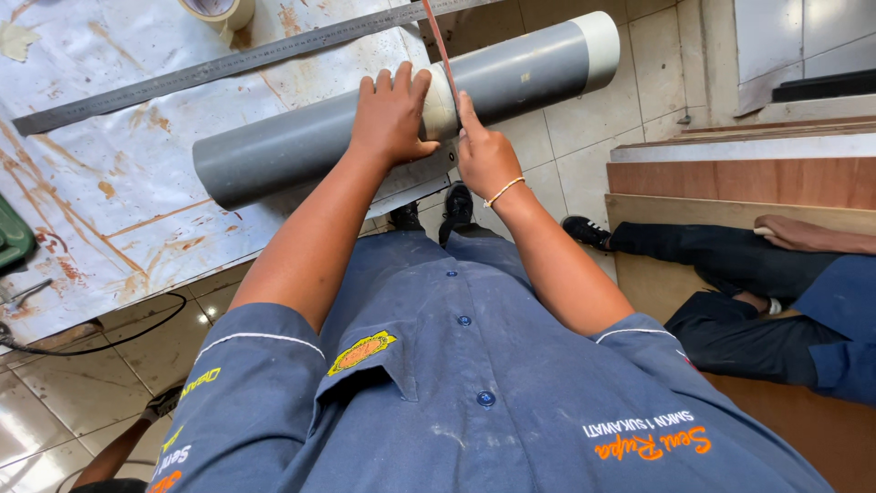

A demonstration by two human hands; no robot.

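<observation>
While the worn, rust-stained table [109, 201] fills the far left, a grey plastic pipe [301, 141] lies across its right edge, one end jutting out over the tiled floor. It looks stiff, light and smooth-walled, apt to roll, so it is best pinned from above close to the cut. The left hand [392, 114] lies flat with fingers spread on the pipe, pressing down beside a pale tape band [440, 110]. The right hand [485, 160] is closed on a thin saw blade [440, 41] at that band. A long steel ruler [237, 62] and a tape roll [219, 11] lie farther off.
</observation>
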